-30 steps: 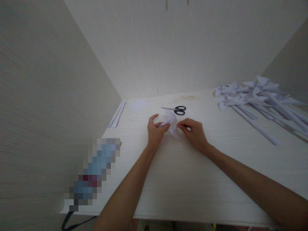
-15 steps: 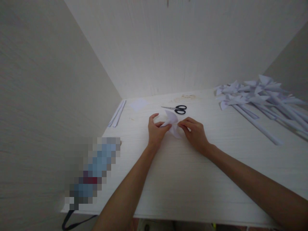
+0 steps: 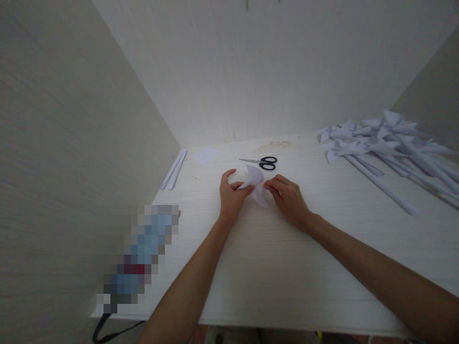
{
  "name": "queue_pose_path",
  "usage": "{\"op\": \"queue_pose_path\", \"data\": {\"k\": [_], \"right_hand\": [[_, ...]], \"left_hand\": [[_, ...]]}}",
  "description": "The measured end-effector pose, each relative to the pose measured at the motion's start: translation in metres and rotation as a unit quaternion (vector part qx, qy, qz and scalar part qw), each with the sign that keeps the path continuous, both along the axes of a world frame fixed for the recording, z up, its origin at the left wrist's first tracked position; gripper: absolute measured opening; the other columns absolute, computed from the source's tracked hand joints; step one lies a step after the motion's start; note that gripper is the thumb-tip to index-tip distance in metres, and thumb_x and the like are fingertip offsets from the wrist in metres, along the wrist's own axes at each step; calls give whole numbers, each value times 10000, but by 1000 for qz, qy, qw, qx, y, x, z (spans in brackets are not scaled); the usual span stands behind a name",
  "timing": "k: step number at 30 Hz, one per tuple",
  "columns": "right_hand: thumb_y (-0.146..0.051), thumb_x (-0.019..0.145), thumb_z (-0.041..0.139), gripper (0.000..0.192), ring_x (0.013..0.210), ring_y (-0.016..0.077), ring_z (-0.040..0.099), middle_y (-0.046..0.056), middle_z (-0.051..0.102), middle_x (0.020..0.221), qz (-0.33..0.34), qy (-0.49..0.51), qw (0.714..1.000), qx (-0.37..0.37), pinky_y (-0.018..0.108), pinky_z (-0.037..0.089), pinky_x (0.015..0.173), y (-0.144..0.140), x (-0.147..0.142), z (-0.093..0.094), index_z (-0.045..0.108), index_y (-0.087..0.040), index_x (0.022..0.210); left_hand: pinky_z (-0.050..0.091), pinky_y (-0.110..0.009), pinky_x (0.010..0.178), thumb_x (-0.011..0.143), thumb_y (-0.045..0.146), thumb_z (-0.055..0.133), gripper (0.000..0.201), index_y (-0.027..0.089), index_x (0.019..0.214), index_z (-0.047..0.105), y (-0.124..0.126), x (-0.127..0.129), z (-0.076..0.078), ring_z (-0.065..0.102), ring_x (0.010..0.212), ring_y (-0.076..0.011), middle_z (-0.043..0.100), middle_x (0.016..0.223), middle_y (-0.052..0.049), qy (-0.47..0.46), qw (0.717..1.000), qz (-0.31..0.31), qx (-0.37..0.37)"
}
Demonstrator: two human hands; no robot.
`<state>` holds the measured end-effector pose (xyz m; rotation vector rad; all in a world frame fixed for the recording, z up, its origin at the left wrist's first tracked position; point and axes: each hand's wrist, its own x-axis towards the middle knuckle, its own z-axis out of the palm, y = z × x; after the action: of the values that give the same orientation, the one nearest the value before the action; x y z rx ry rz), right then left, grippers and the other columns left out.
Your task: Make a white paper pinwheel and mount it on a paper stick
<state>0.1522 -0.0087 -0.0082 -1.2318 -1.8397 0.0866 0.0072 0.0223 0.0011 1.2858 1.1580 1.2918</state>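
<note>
A white paper pinwheel (image 3: pixel 255 175) is held just over the table, its curved blades spread up and down. My left hand (image 3: pixel 230 197) is closed on its left side, thumb near the centre and index finger curled away. My right hand (image 3: pixel 289 198) is at the pinwheel's right, thumb and fingertips pinched together close to the centre. Whatever sits in that pinch is too small to make out. Just beyond the hands lie scissors (image 3: pixel 267 163) with black handles, blades pointing left.
Several finished paper pinwheels on rolled sticks (image 3: pixel 382 143) are piled at the right. Rolled paper sticks (image 3: pixel 175 169) and a paper sheet (image 3: pixel 207 155) lie back left. A pixelated bluish object (image 3: pixel 147 246) with a dark strap rests front left. Walls enclose the table (image 3: pixel 322 286).
Hardly anything differs. The whole view has shifted very slightly, and both hands keep the same hold at the pinwheel.
</note>
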Motion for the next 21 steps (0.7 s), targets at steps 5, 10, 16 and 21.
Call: {"op": "queue_pose_path", "data": {"k": [5,10,16,21], "right_hand": [[-141,823,425,207,663,151,523,67,552,703,3,4,1000,3,270,431,633,0,0,0,606,-134,723],[-138,818,434,189,675,149,527,63,556,714,12,21,1000,3,264,428,631,0,0,1,598,-145,725],[-139,817,454,158,658,141,535,50,567,704,19,17,1000,-7,259,428,616,5,4,-1,590,-145,738],[-147,799,495,123,660,132,554,33,594,707,54,15,998,20,252,442,621,7,9,-2,602,-169,741]], "left_hand": [[460,-251,550,505,188,709,681,163,1102,381,1,0,-1,587,553,-132,621,652,-10,-3,1000,-4,-2],[454,-248,538,511,190,706,689,168,1118,379,0,-1,-1,583,543,-132,620,664,-13,5,1000,-6,-7],[450,-242,529,506,185,709,695,167,1125,394,1,-2,-1,569,530,-121,624,664,-16,7,1000,-3,-7],[462,-261,532,482,179,718,721,158,1131,403,3,-3,-1,571,527,-132,619,647,-17,-2,1000,-15,-23]]}}
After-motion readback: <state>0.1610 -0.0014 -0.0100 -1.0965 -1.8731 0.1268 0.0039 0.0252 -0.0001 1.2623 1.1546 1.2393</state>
